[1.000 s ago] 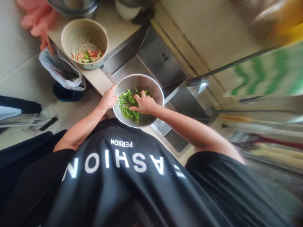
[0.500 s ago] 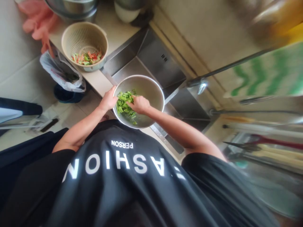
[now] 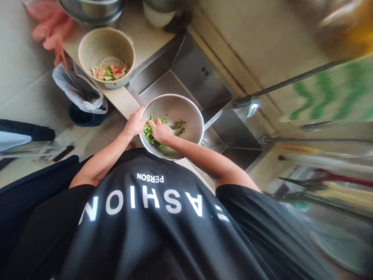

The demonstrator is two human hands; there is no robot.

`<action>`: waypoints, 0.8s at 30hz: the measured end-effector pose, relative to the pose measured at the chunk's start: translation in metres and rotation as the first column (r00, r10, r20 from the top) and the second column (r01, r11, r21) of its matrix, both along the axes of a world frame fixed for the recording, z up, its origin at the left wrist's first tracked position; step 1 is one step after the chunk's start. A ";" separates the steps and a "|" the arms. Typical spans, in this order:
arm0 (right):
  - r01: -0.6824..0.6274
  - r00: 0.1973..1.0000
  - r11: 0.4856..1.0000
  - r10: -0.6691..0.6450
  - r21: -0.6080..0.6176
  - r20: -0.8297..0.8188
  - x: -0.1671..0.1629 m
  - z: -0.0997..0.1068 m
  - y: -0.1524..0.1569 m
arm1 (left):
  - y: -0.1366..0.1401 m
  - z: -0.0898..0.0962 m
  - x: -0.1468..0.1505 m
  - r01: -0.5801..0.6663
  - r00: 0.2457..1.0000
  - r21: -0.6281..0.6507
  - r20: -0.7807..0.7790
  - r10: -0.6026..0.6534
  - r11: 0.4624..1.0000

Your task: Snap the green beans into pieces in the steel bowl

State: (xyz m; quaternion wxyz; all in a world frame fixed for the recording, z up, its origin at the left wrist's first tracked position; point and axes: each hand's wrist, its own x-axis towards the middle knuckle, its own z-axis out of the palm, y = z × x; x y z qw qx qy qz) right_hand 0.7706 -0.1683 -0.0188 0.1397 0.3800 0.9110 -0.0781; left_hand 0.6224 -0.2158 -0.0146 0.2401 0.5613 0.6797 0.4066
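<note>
A steel bowl [image 3: 192,109] sits over the front edge of the sink [image 3: 201,77] and holds cut green vegetable pieces [image 3: 178,126]. My left hand [image 3: 134,124] grips the bowl's left rim. Inside the bowl, my right hand [image 3: 159,131] is curled over a heap of the greens pressed against the left side. A few green pieces lie loose in the middle of the bowl. The bowl's right half is bare metal.
A beige colander [image 3: 96,42] with red and green strips [image 3: 109,72] stands on the counter to the left. A plastic bag [image 3: 78,93] hangs below it, beside pink gloves [image 3: 49,31]. A faucet [image 3: 250,103] reaches over the sink. Utensils lie blurred at right.
My right hand has swept from the bowl's middle to its left side, dragging most of the greens with it. My left hand has stayed on the rim.
</note>
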 end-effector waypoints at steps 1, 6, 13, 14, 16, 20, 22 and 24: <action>0.027 1.000 1.000 -0.027 -0.001 -0.003 0.000 0.003 0.007 | 0.000 0.001 0.000 0.003 1.000 -0.011 0.000 -0.003 1.000; 0.073 0.997 0.995 -0.075 0.070 0.029 0.027 0.032 0.027 | -0.005 0.002 -0.004 -0.029 1.000 -0.030 0.000 0.029 0.999; -0.059 0.966 0.998 0.067 -0.038 0.250 0.057 0.023 -0.009 | -0.006 -0.002 -0.002 -0.037 0.999 0.006 0.024 0.036 0.999; -0.071 0.969 0.996 0.080 -0.049 0.235 0.051 0.016 -0.012 | -0.006 -0.002 -0.001 -0.030 0.999 0.011 0.027 0.030 0.999; -0.051 0.982 0.997 0.060 -0.054 0.182 0.036 0.005 -0.011 | -0.005 -0.002 0.000 -0.025 0.999 0.011 0.027 0.025 1.000; 0.058 0.994 0.996 -0.051 -0.073 0.102 0.022 0.016 0.004 | -0.005 -0.001 -0.005 -0.028 0.999 -0.009 0.024 0.028 1.000; 0.073 0.995 0.994 -0.067 -0.084 0.076 0.030 0.035 0.010 | -0.006 -0.002 -0.007 -0.030 0.999 -0.008 0.040 0.030 1.000; 0.072 0.996 0.996 -0.068 -0.058 0.058 0.041 0.054 0.015 | -0.006 -0.003 -0.006 -0.029 0.998 -0.008 0.055 0.029 1.000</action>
